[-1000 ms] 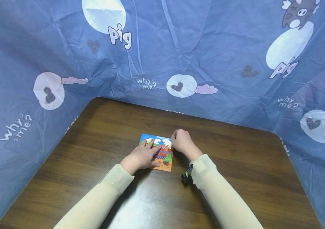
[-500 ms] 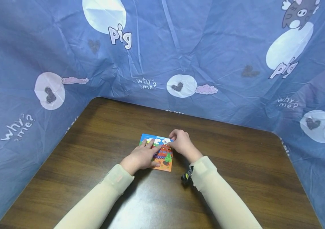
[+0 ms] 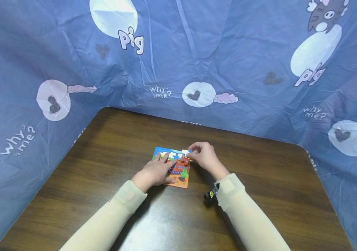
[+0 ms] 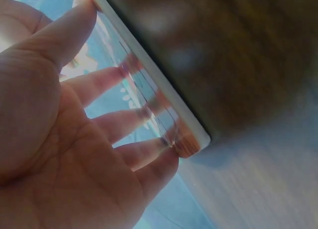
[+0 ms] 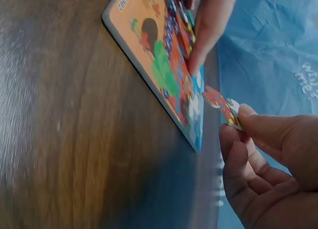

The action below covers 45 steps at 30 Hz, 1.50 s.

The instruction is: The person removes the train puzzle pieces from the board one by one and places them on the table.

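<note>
A small jigsaw puzzle [image 3: 179, 184] with a picture of a red train, white clouds and a green tree lies on the table. My left hand [image 3: 154, 172] rests spread over its left part, covering some of the picture. In the left wrist view, the fingers [image 4: 112, 124] reach along the puzzle's pale edge. Between thumb and fingertips, my right hand [image 3: 206, 158] pinches a puzzle piece [image 5: 223, 106] patterned in red, yellow and white. That piece is held tilted, apart from the puzzle, by its upper right corner.
The brown wooden table [image 3: 260, 181] extends on every side of the puzzle. A blue printed cloth [image 3: 172, 62] hangs behind and beside it. A black device [image 3: 211, 196] is at the right wrist.
My right hand has moved from the puzzle's upper right corner over its top, then slightly back to the right, with a piece lifted in its fingers. The left hand stays put.
</note>
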Each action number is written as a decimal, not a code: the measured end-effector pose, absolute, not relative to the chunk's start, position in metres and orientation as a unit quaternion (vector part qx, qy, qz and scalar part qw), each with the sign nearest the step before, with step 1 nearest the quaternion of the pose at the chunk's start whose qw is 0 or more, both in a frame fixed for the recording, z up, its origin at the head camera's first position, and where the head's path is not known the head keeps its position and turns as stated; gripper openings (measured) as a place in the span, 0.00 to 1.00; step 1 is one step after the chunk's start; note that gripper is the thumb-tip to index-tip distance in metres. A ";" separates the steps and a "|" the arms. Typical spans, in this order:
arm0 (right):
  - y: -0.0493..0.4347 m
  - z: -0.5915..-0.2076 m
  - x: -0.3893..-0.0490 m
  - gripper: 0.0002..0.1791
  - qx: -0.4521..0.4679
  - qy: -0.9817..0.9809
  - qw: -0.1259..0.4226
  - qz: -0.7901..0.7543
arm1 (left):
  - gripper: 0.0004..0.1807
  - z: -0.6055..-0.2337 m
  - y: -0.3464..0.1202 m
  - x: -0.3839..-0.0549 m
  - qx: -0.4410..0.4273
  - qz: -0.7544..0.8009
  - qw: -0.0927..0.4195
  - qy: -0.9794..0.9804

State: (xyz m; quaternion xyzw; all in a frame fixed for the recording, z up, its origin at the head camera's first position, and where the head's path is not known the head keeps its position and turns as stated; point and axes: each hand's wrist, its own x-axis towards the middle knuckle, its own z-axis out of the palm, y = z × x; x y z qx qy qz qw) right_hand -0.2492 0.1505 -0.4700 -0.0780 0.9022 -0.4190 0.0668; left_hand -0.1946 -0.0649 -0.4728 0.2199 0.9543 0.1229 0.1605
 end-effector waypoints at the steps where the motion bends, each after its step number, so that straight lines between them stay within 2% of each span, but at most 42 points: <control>1: 0.153 -0.469 -0.249 0.08 -0.073 0.900 0.065 -0.425 | 0.44 -0.473 -0.065 -0.195 0.220 0.123 0.161 0.954; 25: 0.258 -0.462 -0.232 0.09 -0.032 0.894 0.043 -0.445 | 0.44 -0.473 -0.067 -0.192 0.210 0.140 0.172 0.952; 45: 0.327 -0.467 -0.222 0.11 0.026 0.894 0.099 -0.436 | 0.44 -0.475 -0.064 -0.193 0.217 0.132 0.163 0.953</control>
